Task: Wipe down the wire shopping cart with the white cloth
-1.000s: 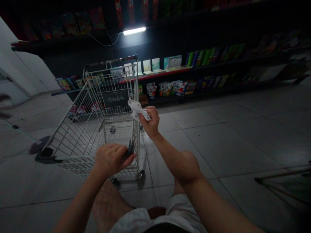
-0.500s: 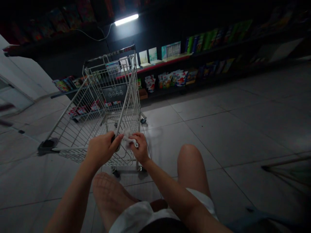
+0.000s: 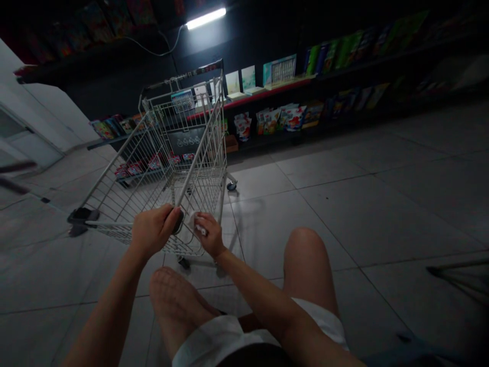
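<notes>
A wire shopping cart (image 3: 126, 183) stands on the tiled floor in front of me, its basket empty. My left hand (image 3: 153, 229) is closed over the black corner cap at the near right end of the cart's rim. Right beside it, my right hand (image 3: 208, 235) pinches a crumpled white cloth (image 3: 193, 220) and presses it against the cart's side rail. My bare knees show below, bent low.
Dark shelves (image 3: 305, 81) with books and colourful packets run along the back wall under a strip light (image 3: 205, 18). Grey floor tiles (image 3: 344, 204) spread out to the right. Part of another metal frame (image 3: 462, 278) shows at the right edge.
My right hand came down from the cart's upper right rail with the cloth to the near corner beside my left hand. The view shifted a little; my left hand kept its grip.
</notes>
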{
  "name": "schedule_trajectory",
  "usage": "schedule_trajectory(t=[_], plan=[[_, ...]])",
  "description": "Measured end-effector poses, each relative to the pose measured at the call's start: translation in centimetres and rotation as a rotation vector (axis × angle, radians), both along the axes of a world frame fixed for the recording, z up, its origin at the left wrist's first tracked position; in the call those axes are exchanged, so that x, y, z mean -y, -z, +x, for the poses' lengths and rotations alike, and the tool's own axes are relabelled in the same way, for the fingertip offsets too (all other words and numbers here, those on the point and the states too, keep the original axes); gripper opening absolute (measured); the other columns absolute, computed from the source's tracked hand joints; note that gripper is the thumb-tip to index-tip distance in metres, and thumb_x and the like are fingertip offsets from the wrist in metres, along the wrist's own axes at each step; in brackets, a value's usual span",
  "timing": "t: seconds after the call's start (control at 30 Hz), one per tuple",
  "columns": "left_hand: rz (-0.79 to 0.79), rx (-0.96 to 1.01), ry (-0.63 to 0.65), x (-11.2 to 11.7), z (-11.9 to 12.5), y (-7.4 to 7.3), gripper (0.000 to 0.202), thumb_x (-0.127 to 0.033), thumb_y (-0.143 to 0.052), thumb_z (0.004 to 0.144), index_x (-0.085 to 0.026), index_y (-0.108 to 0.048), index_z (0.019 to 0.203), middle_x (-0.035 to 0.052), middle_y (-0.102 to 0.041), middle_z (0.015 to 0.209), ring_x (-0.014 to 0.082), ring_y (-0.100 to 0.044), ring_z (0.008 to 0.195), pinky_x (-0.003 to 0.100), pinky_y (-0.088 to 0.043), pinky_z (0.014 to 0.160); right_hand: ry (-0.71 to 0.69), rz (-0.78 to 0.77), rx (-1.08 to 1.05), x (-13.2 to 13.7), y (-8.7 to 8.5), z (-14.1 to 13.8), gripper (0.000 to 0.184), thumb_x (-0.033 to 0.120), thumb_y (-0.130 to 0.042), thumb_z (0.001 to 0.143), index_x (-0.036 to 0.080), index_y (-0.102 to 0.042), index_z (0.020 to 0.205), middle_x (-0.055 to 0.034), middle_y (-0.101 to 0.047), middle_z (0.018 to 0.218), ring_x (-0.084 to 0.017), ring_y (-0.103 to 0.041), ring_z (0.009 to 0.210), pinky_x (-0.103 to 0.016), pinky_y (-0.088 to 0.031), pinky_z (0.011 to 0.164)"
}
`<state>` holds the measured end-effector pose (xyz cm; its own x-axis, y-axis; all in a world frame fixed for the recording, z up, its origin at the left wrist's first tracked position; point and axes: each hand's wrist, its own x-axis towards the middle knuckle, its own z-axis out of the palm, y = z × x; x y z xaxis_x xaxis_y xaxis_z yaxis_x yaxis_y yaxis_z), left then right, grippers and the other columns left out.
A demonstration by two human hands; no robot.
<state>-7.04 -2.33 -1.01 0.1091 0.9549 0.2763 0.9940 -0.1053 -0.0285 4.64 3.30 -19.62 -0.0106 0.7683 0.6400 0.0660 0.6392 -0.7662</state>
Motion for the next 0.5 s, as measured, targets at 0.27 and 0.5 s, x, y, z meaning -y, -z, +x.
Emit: schedule_trajectory(t=[0.27,0.5], plan=[[-0.001,-0.044,0.045,-0.1,0.0,0.2,0.047,-0.05,-0.027,0.094,-0.02,-0.052,0.067,0.0034,-0.057,0.058,0.0162,-0.051,0.055,0.028,-0.024,0.055,0.157,-0.036,-0.368,-4.2,-5.6,-2.3,0.031,0.024,-0.053,0.087,0.02,-0.067,0.114,-0.0091,-0.064,0.126,-0.017,-0.059,0.12,-0.034,-0.049,0.104],[0.053,-0.087,0.066,0.0,-0.4,0.7,0.041,-0.051,-0.037,0.09,-0.02,-0.052,0.068,0.003,-0.057,0.058,0.016,-0.052,0.055,0.027,-0.023,0.054,0.12,0.318,-0.203,-1.0,-2.8,-2.5,0.037,0.03,-0.055,0.091,0.022,-0.06,0.126,-0.0115,-0.057,0.128,-0.022,-0.051,0.125,-0.041,-0.045,0.107]])
